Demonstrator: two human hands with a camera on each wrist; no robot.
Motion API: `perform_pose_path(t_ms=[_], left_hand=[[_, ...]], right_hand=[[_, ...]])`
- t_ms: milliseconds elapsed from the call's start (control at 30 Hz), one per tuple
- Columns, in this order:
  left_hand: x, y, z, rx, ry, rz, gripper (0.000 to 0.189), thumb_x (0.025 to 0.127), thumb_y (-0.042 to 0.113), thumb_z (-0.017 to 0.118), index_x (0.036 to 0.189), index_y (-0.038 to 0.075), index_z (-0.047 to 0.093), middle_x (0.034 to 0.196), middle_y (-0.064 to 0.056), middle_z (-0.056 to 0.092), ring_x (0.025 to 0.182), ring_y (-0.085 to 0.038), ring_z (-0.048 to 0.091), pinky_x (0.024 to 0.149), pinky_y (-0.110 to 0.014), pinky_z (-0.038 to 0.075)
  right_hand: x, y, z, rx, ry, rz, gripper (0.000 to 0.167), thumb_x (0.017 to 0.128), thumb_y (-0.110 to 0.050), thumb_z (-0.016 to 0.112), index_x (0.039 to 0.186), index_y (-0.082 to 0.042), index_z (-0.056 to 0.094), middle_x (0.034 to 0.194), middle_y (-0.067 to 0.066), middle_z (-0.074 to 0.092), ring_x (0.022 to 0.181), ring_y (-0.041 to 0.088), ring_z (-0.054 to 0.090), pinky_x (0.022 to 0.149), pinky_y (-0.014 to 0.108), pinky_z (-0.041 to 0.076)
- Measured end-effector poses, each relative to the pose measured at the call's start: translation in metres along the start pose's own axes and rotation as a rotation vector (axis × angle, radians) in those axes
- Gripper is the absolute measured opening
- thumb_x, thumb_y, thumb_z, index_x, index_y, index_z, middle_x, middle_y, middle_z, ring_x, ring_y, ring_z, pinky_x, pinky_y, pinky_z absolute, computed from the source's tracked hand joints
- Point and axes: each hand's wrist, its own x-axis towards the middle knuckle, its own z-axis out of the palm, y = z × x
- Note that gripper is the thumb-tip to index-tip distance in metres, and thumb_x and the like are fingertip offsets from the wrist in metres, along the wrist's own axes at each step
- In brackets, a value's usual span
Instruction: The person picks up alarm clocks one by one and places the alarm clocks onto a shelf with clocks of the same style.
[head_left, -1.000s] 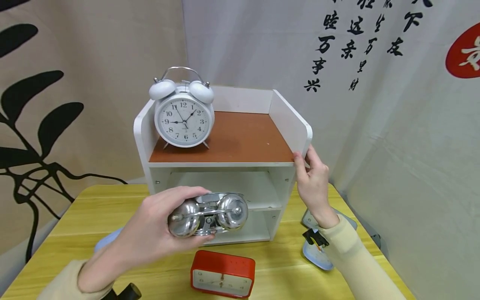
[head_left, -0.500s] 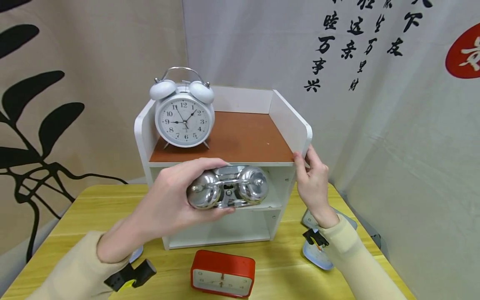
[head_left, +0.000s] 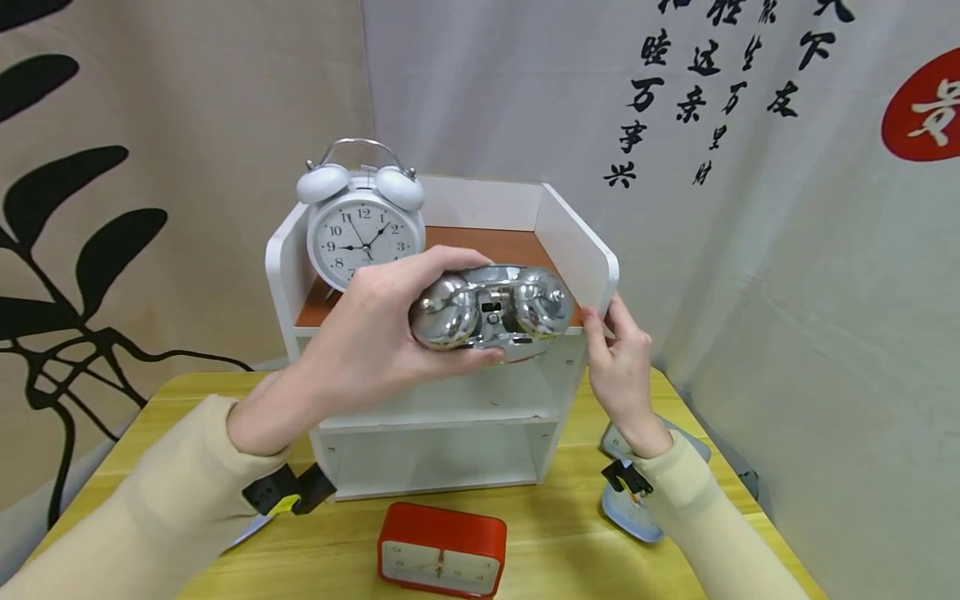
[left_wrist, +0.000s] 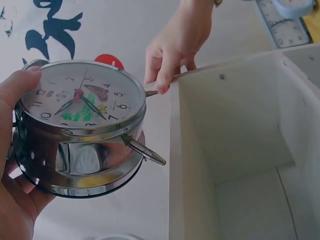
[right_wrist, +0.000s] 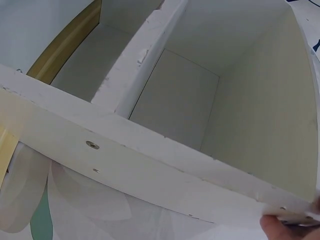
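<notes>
My left hand (head_left: 375,325) grips a silver twin-bell alarm clock (head_left: 491,308) by its round body, in front of the top of a white shelf unit (head_left: 442,425). In the left wrist view the clock's face (left_wrist: 82,97) points up, and its two metal feet (left_wrist: 144,151) stick out towards the shelf. A white twin-bell alarm clock (head_left: 363,237) stands on the left of the brown top board (head_left: 487,243), partly hidden by my left hand. My right hand (head_left: 622,367) holds the unit's right front edge; the right wrist view shows only its fingertips (right_wrist: 275,227).
A red rectangular clock (head_left: 442,546) lies on the yellow wooden table (head_left: 555,542) before the shelf. Past my right wrist lie a grey clock (head_left: 693,442) and a light blue object (head_left: 630,512). A blue thing is partly covered by my left sleeve. Curtains hang behind.
My left hand has carried the silver alarm clock up and to the right, from before the lower compartments to the level of the top board. My right hand keeps its hold on the shelf.
</notes>
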Motion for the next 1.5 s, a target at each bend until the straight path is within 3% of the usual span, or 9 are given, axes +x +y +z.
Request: perform_pose_path(t_ms=[100,167,300,367,533,867,1200,1267,1500], left_hand=[[0.012,0.0,0.0,-0.011,-0.007,-0.024,0.064,0.074,0.024,0.096,0.129,0.007,0.067,0.116,-0.007,0.078,0.099,-0.016,0.075,0.09,-0.032,0.062],[0.021,-0.001,0.0,-0.019,-0.013,-0.034,0.063,0.075,0.024,0.096,0.129,0.007,0.067,0.118,-0.007,0.078,0.101,-0.016,0.076,0.092,-0.031,0.062],[0.041,-0.002,0.001,-0.033,-0.02,-0.039,0.064,0.076,0.026,0.095,0.13,0.007,0.067,0.123,-0.007,0.078,0.106,-0.017,0.075,0.097,-0.031,0.06],[0.05,-0.003,0.002,-0.043,-0.033,-0.048,0.063,0.078,0.027,0.095,0.131,0.008,0.067,0.126,-0.007,0.077,0.109,-0.018,0.074,0.099,-0.031,0.06],[0.067,-0.007,0.003,-0.042,-0.086,-0.109,0.064,0.079,0.029,0.094,0.134,0.01,0.066,0.13,-0.009,0.076,0.113,-0.02,0.073,0.101,-0.032,0.06],[0.082,-0.018,0.01,-0.092,-0.153,-0.264,0.065,0.08,0.031,0.093,0.136,0.015,0.064,0.123,-0.007,0.078,0.106,-0.016,0.076,0.094,-0.03,0.062],[0.089,-0.026,0.02,-0.078,-0.178,-0.317,0.064,0.083,0.035,0.09,0.137,0.015,0.063,0.123,-0.006,0.078,0.105,-0.015,0.076,0.094,-0.029,0.063],[0.09,-0.028,0.021,-0.077,-0.183,-0.328,0.062,0.084,0.036,0.089,0.136,0.015,0.063,0.123,-0.005,0.078,0.106,-0.015,0.076,0.094,-0.03,0.063],[0.098,-0.034,0.026,-0.036,-0.194,-0.378,0.062,0.084,0.039,0.088,0.135,0.013,0.064,0.122,-0.006,0.077,0.106,-0.017,0.075,0.094,-0.033,0.062]], right_hand=[[0.0,0.0,0.0,-0.021,-0.001,0.01,0.033,0.108,-0.012,0.057,0.138,0.001,0.064,0.125,0.021,0.076,0.099,0.007,0.07,0.077,0.002,0.053],[0.001,0.0,0.0,-0.032,-0.001,0.013,0.033,0.108,-0.013,0.057,0.137,0.0,0.064,0.123,0.021,0.076,0.09,0.004,0.066,0.073,0.002,0.052],[0.001,-0.001,0.0,-0.042,0.003,0.006,0.033,0.109,-0.012,0.056,0.137,0.002,0.063,0.121,0.023,0.076,0.092,0.02,0.071,0.071,0.001,0.05],[0.0,-0.001,-0.001,-0.042,0.005,-0.001,0.032,0.109,-0.011,0.056,0.137,0.003,0.063,0.12,0.024,0.076,0.102,0.028,0.074,0.07,0.001,0.05],[0.0,-0.001,0.0,-0.033,0.004,-0.015,0.031,0.108,-0.01,0.056,0.135,0.004,0.063,0.119,0.025,0.076,0.104,0.031,0.074,0.071,0.0,0.051],[0.0,0.0,0.0,-0.022,0.011,-0.017,0.034,0.108,-0.011,0.057,0.138,0.002,0.062,0.122,0.025,0.075,0.11,0.035,0.075,0.078,0.0,0.053],[0.0,0.0,-0.001,-0.031,0.003,-0.009,0.035,0.109,-0.012,0.056,0.139,0.003,0.061,0.122,0.025,0.075,0.107,0.034,0.076,0.082,0.001,0.053],[0.0,0.0,-0.001,-0.038,0.003,-0.005,0.035,0.109,-0.012,0.056,0.139,0.003,0.062,0.123,0.025,0.075,0.106,0.032,0.076,0.086,0.006,0.056],[-0.001,0.001,0.0,-0.028,-0.002,0.004,0.037,0.109,-0.013,0.057,0.143,0.002,0.06,0.129,0.024,0.073,0.114,0.034,0.074,0.092,0.047,0.062]])
